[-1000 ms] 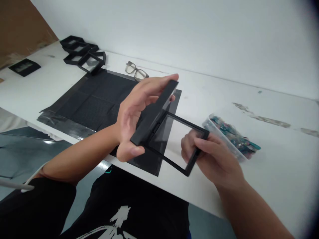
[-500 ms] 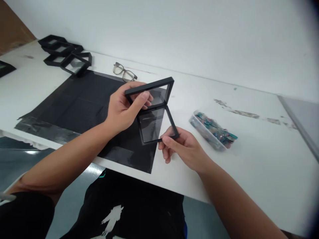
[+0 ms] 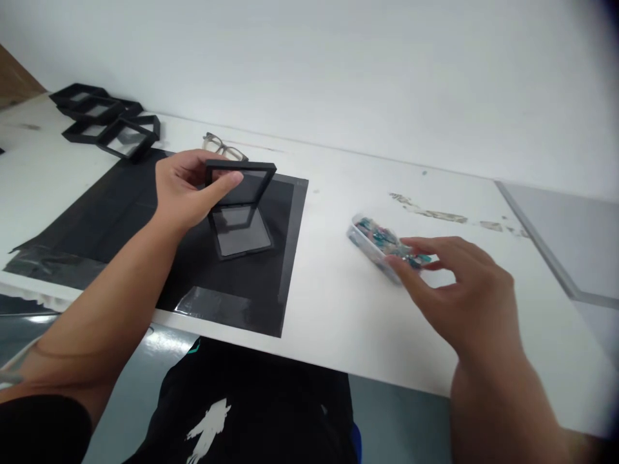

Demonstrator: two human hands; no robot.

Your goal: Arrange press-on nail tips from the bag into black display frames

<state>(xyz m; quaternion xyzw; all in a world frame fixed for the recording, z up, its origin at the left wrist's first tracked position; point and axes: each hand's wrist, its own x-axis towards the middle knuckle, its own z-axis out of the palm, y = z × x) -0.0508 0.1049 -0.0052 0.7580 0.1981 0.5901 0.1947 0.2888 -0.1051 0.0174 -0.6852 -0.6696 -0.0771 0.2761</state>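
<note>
My left hand (image 3: 186, 190) is closed on the upper half of a hinged black display frame (image 3: 273, 169) with clear film panes, its thumb over the film. The frame stands open like a book. Its lower half (image 3: 242, 231) lies on or just above the black mat (image 3: 261, 283). My right hand (image 3: 464, 290) is at a clear plastic tub (image 3: 370, 250) on the right. Thumb and forefinger are apart, at the near right end of the small teal and reddish pieces (image 3: 380, 233) heaped in it. The other fingertips are partly hidden.
Several black frames (image 3: 128, 138) are piled at the back left. Eyeglasses (image 3: 225, 148) lie behind the mat, close to my left hand. A white wall (image 3: 338, 77) bounds the table (image 3: 333, 309) at the back. A grey-edged panel (image 3: 536, 241) lies at the right.
My right hand has let go of the frame's lower half and moved right to the tub. My left hand has lowered the frame toward the mat, and the view has shifted slightly.
</note>
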